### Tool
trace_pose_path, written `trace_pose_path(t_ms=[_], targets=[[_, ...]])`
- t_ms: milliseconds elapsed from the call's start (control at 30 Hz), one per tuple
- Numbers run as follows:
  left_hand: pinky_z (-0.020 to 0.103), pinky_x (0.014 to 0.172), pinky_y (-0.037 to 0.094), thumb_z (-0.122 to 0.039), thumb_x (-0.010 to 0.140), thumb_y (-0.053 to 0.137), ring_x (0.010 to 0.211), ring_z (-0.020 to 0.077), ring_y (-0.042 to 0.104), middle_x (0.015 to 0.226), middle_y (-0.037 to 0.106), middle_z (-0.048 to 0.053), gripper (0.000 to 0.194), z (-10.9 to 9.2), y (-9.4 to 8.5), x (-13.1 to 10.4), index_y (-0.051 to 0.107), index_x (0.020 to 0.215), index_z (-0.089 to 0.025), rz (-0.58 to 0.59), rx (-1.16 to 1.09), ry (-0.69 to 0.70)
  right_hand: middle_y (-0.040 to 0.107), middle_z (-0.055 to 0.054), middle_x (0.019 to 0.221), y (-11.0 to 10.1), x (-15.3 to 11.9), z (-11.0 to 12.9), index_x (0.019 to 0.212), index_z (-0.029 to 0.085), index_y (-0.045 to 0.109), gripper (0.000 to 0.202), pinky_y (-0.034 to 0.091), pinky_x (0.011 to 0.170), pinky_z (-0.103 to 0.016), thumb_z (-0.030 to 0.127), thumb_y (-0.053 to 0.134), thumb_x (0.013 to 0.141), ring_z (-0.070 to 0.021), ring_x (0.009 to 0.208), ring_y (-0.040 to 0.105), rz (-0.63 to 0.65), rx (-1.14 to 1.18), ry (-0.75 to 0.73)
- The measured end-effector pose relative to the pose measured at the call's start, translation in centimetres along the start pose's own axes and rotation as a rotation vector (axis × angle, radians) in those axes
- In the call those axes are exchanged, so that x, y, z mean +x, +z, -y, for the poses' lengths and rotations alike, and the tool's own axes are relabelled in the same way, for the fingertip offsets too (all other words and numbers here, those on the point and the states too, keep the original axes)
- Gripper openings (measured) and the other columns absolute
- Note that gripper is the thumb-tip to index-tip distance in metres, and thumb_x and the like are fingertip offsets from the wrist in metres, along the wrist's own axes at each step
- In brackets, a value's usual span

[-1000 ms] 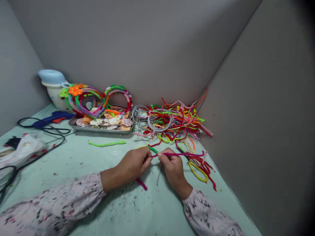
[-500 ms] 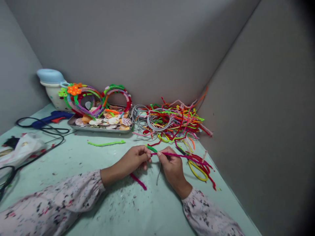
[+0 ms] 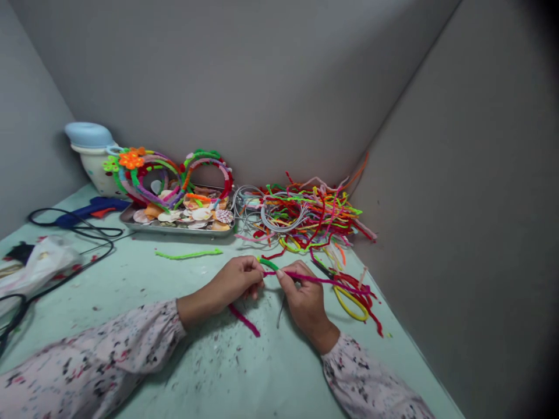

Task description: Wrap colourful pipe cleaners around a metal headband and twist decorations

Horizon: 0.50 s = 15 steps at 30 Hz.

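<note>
Fingers of my left hand [image 3: 239,281] are pinched on a magenta pipe cleaner, close to one end of a short green wrapped piece [image 3: 268,264]. My right hand [image 3: 304,295] grips the other end of that green piece, and the magenta pipe cleaner [image 3: 321,280] runs across its fingers to the right. A thin grey wire [image 3: 280,314] hangs down between the hands. Below my left hand a magenta strand [image 3: 244,320] slants down toward the table.
A metal tray [image 3: 179,230] of shells holds colourful wrapped hoops [image 3: 209,160]. Right of it lies a heap of pipe cleaners [image 3: 323,212]. Yellow-handled scissors [image 3: 351,304], a blue glue gun [image 3: 91,210], a lidded container [image 3: 96,166] and a green strip [image 3: 188,255] are also there.
My left hand has shifted slightly left and up, so a little more of the green piece shows between the hands. My right hand has barely moved.
</note>
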State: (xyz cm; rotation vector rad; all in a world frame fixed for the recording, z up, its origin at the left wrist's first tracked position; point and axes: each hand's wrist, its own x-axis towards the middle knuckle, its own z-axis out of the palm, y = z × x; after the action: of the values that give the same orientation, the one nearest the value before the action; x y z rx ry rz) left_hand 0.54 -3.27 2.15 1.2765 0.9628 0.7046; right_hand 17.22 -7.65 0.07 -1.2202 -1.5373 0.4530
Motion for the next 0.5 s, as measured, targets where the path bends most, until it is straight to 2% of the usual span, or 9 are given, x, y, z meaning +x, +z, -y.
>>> trace_pose_path(t_ms=[133, 300, 500], targets=[[0.017, 0.038, 0.031, -0.022, 0.07, 0.056, 0.038, 0.0068, 0.047, 0.053, 0.057, -0.002, 0.007, 0.4, -0.1, 0.2, 0.053, 0.069, -0.016, -0.012, 0.034, 0.022, 0.056, 0.0, 0.071, 0.1, 0.1, -0.2, 0.074, 0.02, 0.063, 0.017, 0.042, 0.067, -0.028, 0.028, 0.059, 0.087, -0.0156, 0.07, 0.053, -0.003, 0.032, 0.03], [0.018, 0.04, 0.03, -0.018, 0.066, 0.055, 0.039, 0.0073, 0.044, 0.05, 0.052, -0.005, 0.004, 0.2, 0.1, -0.2, 0.052, 0.07, -0.017, -0.051, 0.128, 0.082, 0.054, 0.001, 0.067, 0.1, 0.3, -0.4, 0.071, 0.019, 0.063, 0.019, 0.041, 0.061, -0.026, 0.033, 0.061, 0.083, -0.0143, 0.065, 0.051, 0.011, 0.195, 0.196], [0.02, 0.051, 0.033, -0.016, 0.068, 0.053, 0.054, 0.0095, 0.045, 0.059, 0.052, -0.005, 0.002, -0.6, 0.4, -1.2, 0.053, 0.069, -0.018, -0.263, 0.389, 0.353, 0.049, 0.004, 0.055, 0.4, 0.5, 0.5, 0.065, 0.019, 0.059, 0.021, 0.036, 0.052, -0.025, 0.036, 0.062, 0.078, -0.0119, 0.053, 0.045, 0.073, 0.394, 0.421]])
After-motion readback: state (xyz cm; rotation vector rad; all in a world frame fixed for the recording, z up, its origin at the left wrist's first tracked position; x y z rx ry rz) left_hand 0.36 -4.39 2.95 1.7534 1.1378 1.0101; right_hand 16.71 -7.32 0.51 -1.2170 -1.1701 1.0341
